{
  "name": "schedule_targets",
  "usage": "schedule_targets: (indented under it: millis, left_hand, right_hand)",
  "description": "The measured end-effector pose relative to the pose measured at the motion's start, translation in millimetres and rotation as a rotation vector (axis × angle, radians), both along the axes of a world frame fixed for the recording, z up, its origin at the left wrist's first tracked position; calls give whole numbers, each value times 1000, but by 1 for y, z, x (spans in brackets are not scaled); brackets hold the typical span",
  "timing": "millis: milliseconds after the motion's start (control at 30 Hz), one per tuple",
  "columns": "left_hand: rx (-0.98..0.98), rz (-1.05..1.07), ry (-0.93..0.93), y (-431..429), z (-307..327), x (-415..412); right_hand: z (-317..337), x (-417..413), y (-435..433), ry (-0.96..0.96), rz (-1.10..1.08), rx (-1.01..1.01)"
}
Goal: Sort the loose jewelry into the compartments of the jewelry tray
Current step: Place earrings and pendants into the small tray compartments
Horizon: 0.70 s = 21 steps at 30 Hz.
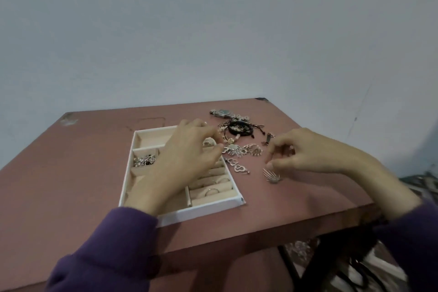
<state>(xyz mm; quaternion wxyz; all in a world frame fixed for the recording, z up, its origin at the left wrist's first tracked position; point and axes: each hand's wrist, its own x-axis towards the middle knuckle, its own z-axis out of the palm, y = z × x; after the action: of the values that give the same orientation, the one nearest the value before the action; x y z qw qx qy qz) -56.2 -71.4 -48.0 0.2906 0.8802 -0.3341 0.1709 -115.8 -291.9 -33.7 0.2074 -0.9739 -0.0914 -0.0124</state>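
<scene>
Jewelry tray [180, 217] on table [71, 173]: left compartment holds silver pieces [143, 160], slots hold rings [212, 191]. Loose jewelry [237, 129] beside tray, right. Left hand [184, 159] curled over tray, grasp indeterminate. Right hand [305, 152] pinches fan earring [272, 176].

Reddish-brown table [71, 185], white jewelry tray [203, 212] near front edge, loose jewelry [244, 149] beside it, watch [222, 112] farther back
</scene>
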Motion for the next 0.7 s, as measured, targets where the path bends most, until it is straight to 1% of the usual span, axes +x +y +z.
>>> schedule_targets:
  millis: [100, 200, 300, 433, 533, 700]
  left_hand:
    - [30, -34, 17, -7, -1, -1]
    - [20, -63, -12, -11, 0, -5]
    - [49, -114, 4, -14, -1, -8]
    - [134, -260, 46, -12, 2, -18]
    - [203, -339, 125, -10, 3, -27]
    - [291, -379, 159, -5, 2, -25]
  right_hand:
    - [-1, -7, -6, 79, 40, 33]
    - [-1, -9, -9, 97, 57, 44]
    - [-2, -8, -9, 103, 66, 44]
    - [-4, -7, -6, 67, 56, 51]
    - [-5, -5, -4, 20, 36, 99]
    - [-8, 0, 6, -91, 3, 240]
